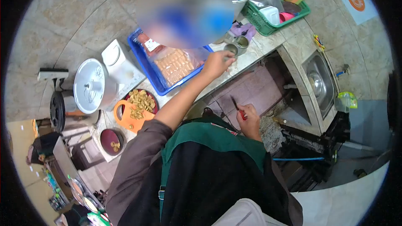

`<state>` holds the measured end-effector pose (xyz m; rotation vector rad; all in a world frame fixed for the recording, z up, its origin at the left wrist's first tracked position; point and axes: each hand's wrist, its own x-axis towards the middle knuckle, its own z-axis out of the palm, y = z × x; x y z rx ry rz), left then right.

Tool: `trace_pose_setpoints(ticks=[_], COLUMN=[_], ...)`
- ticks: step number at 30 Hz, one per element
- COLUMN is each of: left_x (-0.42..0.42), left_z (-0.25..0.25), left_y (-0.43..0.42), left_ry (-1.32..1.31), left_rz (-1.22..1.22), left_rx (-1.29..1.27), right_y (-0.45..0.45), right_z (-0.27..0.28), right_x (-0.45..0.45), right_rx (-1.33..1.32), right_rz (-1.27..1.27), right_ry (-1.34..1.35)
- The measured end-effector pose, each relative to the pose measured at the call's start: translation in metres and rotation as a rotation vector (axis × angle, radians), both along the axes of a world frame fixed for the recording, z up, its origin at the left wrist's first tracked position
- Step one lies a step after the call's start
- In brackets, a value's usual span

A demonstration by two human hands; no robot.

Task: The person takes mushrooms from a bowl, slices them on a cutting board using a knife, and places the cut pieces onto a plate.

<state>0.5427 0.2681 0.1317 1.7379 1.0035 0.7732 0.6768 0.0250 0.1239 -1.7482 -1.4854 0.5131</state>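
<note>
My left hand (218, 63) reaches over the counter, thumb and fingers apart, right by a small glass (230, 49). Whether the fingertips touch the glass I cannot make out. A second glass (241, 42) stands just behind it, beside a purple cloth (243, 30). Lower down, in front of my apron, my right hand (251, 122) is closed around the red handle of a small knife (241, 113). Its thin dark blade points up and away from me, over the open space below the counter.
A blue tray (157, 81) holds packed sausages (176, 67). Left of it are an orange cutting board (132, 117) on a bowl with browned slices, a white mixer bowl (90, 86) and a maroon bowl (109, 141). A green dish basket (268, 27) and sink (320, 83) are right.
</note>
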Motion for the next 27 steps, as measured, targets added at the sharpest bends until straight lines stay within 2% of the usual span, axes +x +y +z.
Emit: trace_pose_setpoints(ticks=[1, 3, 4, 6, 7, 8, 9, 11, 14, 15, 18, 23, 26, 27], left_x=[-0.021, -0.077, -0.105, -0.164, -0.194, -0.225, -0.257, -0.317, -0.389, -0.403, -0.429, -0.437, -0.421, -0.416], left_z=[-0.002, -0.004, -0.011, -0.032, -0.039, -0.050, -0.064, -0.088, -0.109, -0.107, -0.111, -0.139, -0.138, -0.131], left_y=[-0.017, -0.054, -0.074, -0.119, -0.140, -0.157, -0.173, -0.200, -0.235, -0.243, -0.254, -0.245, -0.237, -0.236], left_ry=[0.009, 0.038, -0.024, -0.126, -0.073, -0.004, 0.038, 0.205, 0.526, 0.623, 0.613, 0.499, 0.529, 0.557], left_rz=[-0.006, 0.015, 0.133, 0.381, 0.543, 0.698, 0.838, 1.067, 1.067, 0.997, 0.868, 0.913, 0.987, 0.982], left_rx=[-0.001, -0.009, 0.051, 0.177, 0.139, 0.142, 0.066, 0.076, 0.127, 0.139, 0.025, -0.030, -0.115, -0.166], right_y=[0.002, 0.007, 0.009, 0.031, 0.041, 0.049, 0.057, 0.074, 0.090, 0.093, 0.099, 0.100, 0.102, 0.101], right_z=[-0.004, -0.044, -0.059, -0.036, -0.021, -0.015, -0.009, 0.003, -0.002, -0.009, -0.016, -0.055, -0.072, -0.071], right_x=[-0.003, -0.002, -0.005, -0.022, -0.035, -0.053, -0.071, -0.105, -0.167, -0.185, -0.235, -0.308, -0.336, -0.345], right_rx=[-0.043, -0.079, -0.124, -0.349, -0.472, -0.564, -0.642, -0.817, -0.947, -0.968, -0.952, -0.847, -0.351, -0.372], right_rz=[-0.022, -0.131, -0.181, -0.211, -0.238, -0.119, -0.006, 0.249, 0.475, 0.513, 0.666, 0.725, 0.875, 0.858], right_ry=[0.065, 0.478, 0.684, 0.881, 0.964, 0.965, 0.962, 0.907, 0.785, 0.828, 0.726, 0.474, -0.038, -0.059])
